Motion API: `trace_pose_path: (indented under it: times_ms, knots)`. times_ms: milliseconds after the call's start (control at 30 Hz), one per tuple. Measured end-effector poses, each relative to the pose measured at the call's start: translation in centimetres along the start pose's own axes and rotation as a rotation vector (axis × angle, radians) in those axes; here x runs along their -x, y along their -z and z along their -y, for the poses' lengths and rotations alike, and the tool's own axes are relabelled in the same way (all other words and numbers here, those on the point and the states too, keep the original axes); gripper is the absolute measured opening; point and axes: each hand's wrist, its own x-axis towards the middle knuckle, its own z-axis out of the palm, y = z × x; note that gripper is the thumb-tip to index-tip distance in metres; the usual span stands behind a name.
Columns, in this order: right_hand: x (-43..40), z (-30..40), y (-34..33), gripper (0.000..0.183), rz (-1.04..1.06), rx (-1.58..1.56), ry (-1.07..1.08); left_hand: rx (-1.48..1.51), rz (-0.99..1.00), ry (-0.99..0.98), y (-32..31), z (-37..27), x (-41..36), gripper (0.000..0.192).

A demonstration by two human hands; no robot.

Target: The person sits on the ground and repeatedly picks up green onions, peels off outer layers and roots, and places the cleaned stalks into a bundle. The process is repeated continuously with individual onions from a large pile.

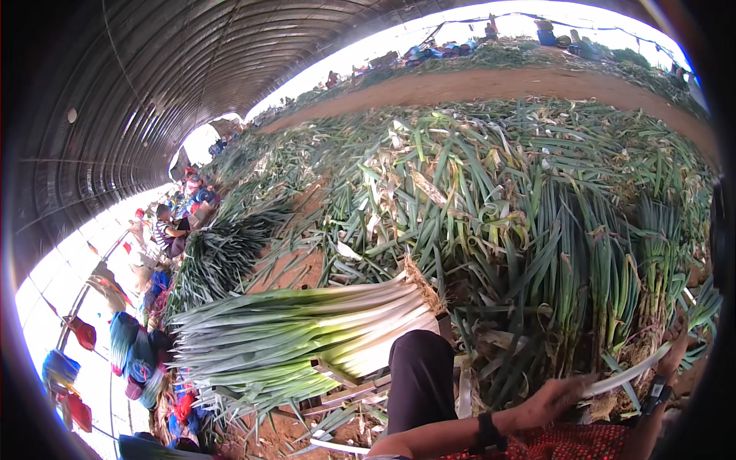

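Observation:
My left hand [549, 398], slightly blurred, grips the lower end of a single long green onion [627, 376] with a pale white stalk. Near the start of its green leaves, my right hand [674, 348] holds the same onion, which slants up to the right between both hands. Upright bundles of untrimmed green onions [604, 276] stand just beyond my hands. Left of my dark-trousered knee [422, 374], a thick row of cleaned green onions [310, 330] lies on a low wooden rack [351, 394], roots toward the right.
Loose leaves and peelings [437, 172] cover the ground ahead. At left, another person [168, 230] sits by a dark green onion pile [227, 259]. Bundled blue and red net bags [135, 356] line the left side. A dirt path [489, 83] crosses behind, under an arched cover [144, 75].

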Motion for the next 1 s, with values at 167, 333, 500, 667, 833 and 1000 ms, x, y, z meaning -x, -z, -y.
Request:
trace_pose_path:
  times_ms: [167,333,500,667,833,1000]
  knots:
    - [3.5,-2.7,-8.9,0.034,-0.253,0.165,0.142,-0.120,-0.131,0.086,2.6,4.2,0.7,0.042]
    - [9.0,-1.4,-21.9,0.038,-0.473,0.256,0.285,-0.231,-0.032,0.079,3.8,4.5,0.2,0.038]
    - [5.0,-2.0,-12.1,0.037,-0.148,0.216,0.247,-0.483,-0.089,-0.002,3.7,7.5,0.2,0.035]
    - [4.2,-2.8,-10.5,0.037,-0.248,0.307,0.280,-0.663,-0.167,0.170,4.8,8.1,-0.8,0.032]
    - [6.9,-2.8,-18.4,0.038,-0.478,0.391,0.385,-0.980,-0.447,0.421,10.2,9.2,2.0,0.036]
    - [6.0,-4.4,-12.9,0.035,-0.270,0.393,0.327,-0.970,-0.323,-0.203,7.1,2.1,-1.1,0.047]
